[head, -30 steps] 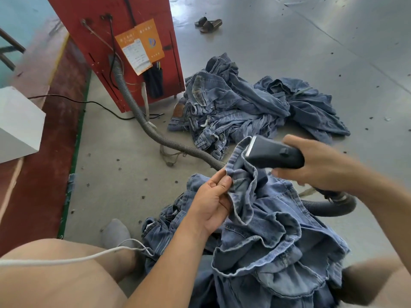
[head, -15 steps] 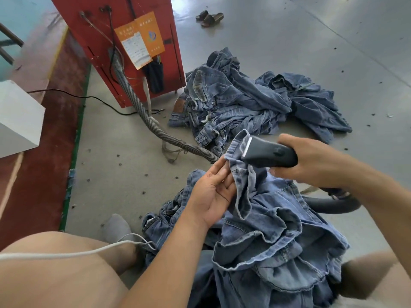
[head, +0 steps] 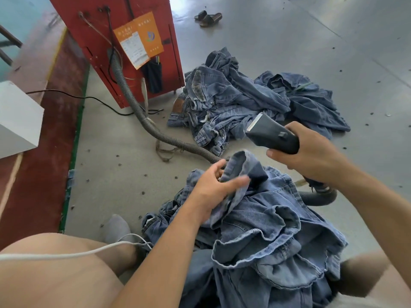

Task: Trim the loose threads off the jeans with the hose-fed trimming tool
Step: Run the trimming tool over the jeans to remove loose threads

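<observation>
Now, stage: judged a pause between passes, the blade lifted clear of the cloth.
Landmark: the jeans (head: 262,221) bunched on the person's lap, with a raised fold (head: 243,162) at the far edge.
Left hand (head: 213,187): on the near-left side of that fold, thumb and fingers curled round the denim edge; the fingertips are blurred.
Right hand (head: 311,158): beyond and to the right of the fold, wrapped round the trimming tool (head: 272,135).
Tool axis: its long body slopes from the hand up and away, blade end farthest from the jeans and pointing toward the denim pile (head: 255,101) on the floor.
Gap: blade and fold are apart, not touching.
Hose (head: 142,116): runs from the red cabinet (head: 115,41) to behind the jeans, then curls out on their right.
Next move, likely: tip the blade back down-left onto the fold; the right hand is nearer.
</observation>
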Demonstrator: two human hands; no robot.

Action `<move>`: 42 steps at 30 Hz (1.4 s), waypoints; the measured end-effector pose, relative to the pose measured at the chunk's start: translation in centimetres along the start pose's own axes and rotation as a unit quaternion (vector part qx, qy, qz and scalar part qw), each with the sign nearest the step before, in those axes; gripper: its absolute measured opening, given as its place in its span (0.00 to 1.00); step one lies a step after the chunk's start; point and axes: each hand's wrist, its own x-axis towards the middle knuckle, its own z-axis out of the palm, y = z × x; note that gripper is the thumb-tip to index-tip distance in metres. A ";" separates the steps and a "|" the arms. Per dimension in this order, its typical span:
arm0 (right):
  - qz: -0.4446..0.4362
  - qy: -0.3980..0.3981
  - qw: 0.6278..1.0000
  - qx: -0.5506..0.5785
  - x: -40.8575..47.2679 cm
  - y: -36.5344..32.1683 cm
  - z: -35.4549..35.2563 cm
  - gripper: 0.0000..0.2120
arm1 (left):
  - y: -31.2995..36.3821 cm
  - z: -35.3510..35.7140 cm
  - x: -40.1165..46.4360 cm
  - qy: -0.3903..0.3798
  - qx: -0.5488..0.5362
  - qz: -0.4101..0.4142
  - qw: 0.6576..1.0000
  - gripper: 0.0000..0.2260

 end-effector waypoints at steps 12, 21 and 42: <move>0.004 -0.042 0.997 -0.059 0.1 1.7 1.7 0.14 | -8.9 -1.4 -0.8 0.078 0.310 -0.049 0.946 0.04; 0.011 -0.065 0.996 -0.060 0.3 1.9 2.4 0.14 | -10.9 -6.0 1.0 0.223 0.383 -0.119 0.889 0.13; 0.019 -0.122 0.989 -0.083 1.6 2.8 3.4 0.23 | -2.4 -9.2 7.6 0.070 0.303 0.026 0.950 0.09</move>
